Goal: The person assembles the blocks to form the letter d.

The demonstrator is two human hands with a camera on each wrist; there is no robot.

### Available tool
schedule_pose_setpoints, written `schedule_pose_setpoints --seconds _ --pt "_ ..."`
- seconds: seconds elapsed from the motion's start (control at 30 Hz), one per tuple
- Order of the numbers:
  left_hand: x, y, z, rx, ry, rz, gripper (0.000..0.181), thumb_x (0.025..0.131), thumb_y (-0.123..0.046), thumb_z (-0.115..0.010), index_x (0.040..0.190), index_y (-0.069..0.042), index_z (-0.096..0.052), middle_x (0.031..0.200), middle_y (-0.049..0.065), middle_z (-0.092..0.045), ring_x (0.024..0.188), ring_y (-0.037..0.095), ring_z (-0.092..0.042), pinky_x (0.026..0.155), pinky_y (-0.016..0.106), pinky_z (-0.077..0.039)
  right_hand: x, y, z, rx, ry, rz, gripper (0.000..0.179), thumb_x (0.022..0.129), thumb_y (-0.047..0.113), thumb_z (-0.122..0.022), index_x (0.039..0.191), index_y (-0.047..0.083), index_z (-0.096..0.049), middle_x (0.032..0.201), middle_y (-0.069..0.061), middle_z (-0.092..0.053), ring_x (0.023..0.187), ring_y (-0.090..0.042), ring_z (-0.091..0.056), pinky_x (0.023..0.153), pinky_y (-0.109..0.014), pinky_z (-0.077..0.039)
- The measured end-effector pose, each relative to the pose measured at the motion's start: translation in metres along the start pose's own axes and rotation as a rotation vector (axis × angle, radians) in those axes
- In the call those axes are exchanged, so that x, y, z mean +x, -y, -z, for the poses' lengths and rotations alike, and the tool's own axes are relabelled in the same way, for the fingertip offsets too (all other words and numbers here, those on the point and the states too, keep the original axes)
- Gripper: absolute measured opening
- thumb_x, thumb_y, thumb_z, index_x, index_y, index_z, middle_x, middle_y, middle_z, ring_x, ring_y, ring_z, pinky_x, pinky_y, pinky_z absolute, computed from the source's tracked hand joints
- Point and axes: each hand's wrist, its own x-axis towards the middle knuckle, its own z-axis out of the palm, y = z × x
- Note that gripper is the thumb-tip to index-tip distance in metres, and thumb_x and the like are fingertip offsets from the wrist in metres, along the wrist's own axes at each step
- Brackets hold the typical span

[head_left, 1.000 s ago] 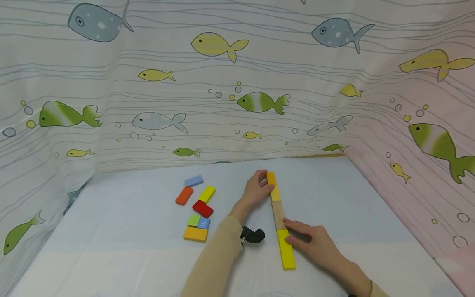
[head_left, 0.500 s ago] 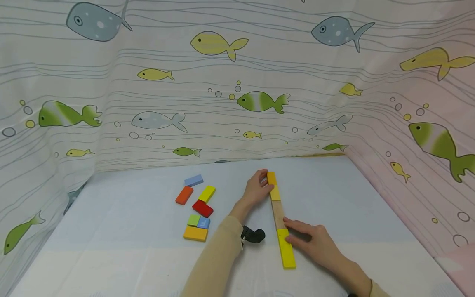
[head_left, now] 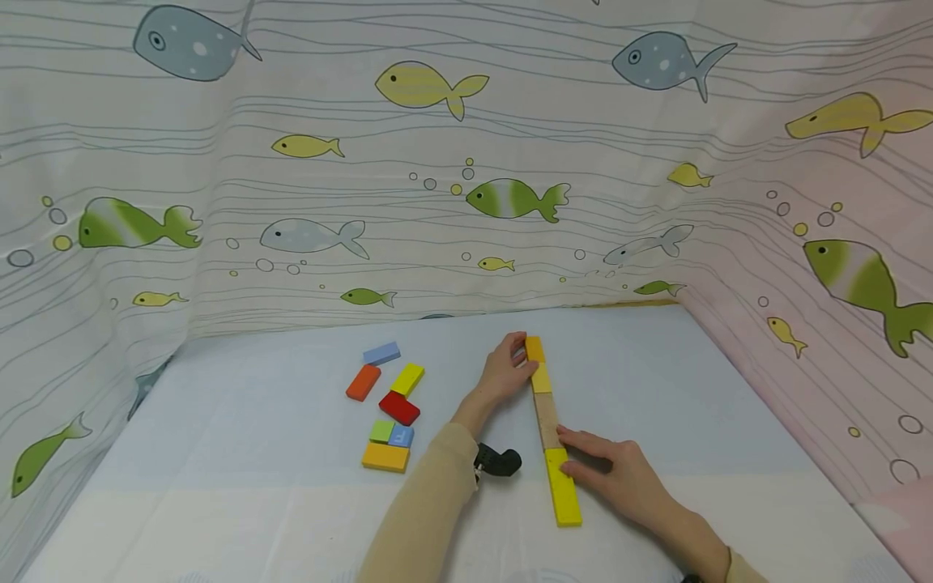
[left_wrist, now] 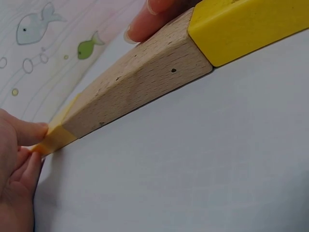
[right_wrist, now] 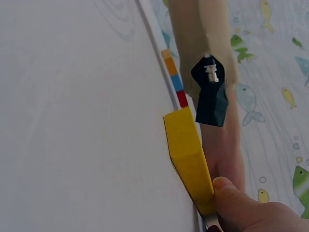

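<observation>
A straight row of blocks runs away from me in the head view. Nearest is a bright yellow block (head_left: 564, 498), then a bare wooden block (head_left: 547, 421), a light yellow block (head_left: 542, 380) and an orange-yellow block (head_left: 535, 348) at the far end. My left hand (head_left: 501, 374) touches the row's left side at the two far blocks, thumb against the light yellow one. From the right side, my right hand (head_left: 619, 478) touches the row, its extended fingertips at the wooden block and thumb at the bright yellow block. In the left wrist view, the wooden block (left_wrist: 135, 77) butts against the bright yellow block (left_wrist: 246, 29).
Several loose blocks lie left of my left arm: blue (head_left: 382, 353), orange-red (head_left: 363, 382), yellow (head_left: 408, 379), red (head_left: 399, 407), green (head_left: 382, 431), another blue (head_left: 402, 436) and orange (head_left: 386, 457). A black wrist camera (head_left: 500, 461) sticks out from my left sleeve. Fish-patterned cloth (head_left: 423, 170) surrounds the table.
</observation>
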Motion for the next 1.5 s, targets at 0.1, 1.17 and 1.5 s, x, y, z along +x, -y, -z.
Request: schedule_pose_setpoints --seconds 0.1,1.17,1.5 --pt "0.002 0.002 0.000 0.000 0.000 0.010 0.058 0.097 -0.012 -0.063 0.150 -0.005 -0.039 0.154 0.015 -0.043 0.138 0.026 -0.050 0.110 0.031 -0.044 0.000 -0.001 -0.001 -0.001 -0.014 0.017 0.044 0.087 0.036 -0.077 0.128 0.024 -0.069 0.130 0.016 -0.065 0.119 -0.013 -0.064 0.099 -0.035 -0.054" --pt "-0.050 -0.016 0.062 0.152 0.085 -0.023 0.052 0.100 -0.017 -0.060 0.148 -0.007 -0.042 0.152 0.009 -0.048 0.139 0.023 -0.048 0.113 0.039 -0.042 -0.001 0.001 0.000 -0.022 -0.006 0.001 0.046 0.085 0.039 -0.077 0.128 0.025 -0.069 0.130 0.017 -0.065 0.119 -0.013 -0.064 0.097 -0.038 -0.055" --pt "-0.078 -0.017 0.090 0.165 0.049 -0.041 0.049 0.099 -0.016 -0.060 0.145 -0.008 -0.045 0.148 0.013 -0.051 0.136 0.026 -0.050 0.113 0.043 -0.042 -0.002 0.001 0.000 0.004 -0.011 0.012 0.046 0.085 0.037 -0.077 0.128 0.023 -0.069 0.130 0.015 -0.065 0.119 -0.014 -0.064 0.098 -0.031 -0.054"
